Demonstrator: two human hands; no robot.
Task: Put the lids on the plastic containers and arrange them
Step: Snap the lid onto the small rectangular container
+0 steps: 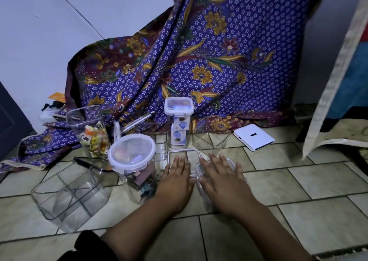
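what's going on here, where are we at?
A person on a tiled floor is lidding clear containers. The right hand presses flat on a lid atop a small container; the left hand rests on a loose square lid. The round jar and tall container are lidded; the divided container is open.

round tub [137,173]: lid on, upright, w/ stuff inside
tall jar [178,125]: lidded, upright, at back
divided box [69,195]: open, tilted, no lid
loose lid [184,153]: flat on floor
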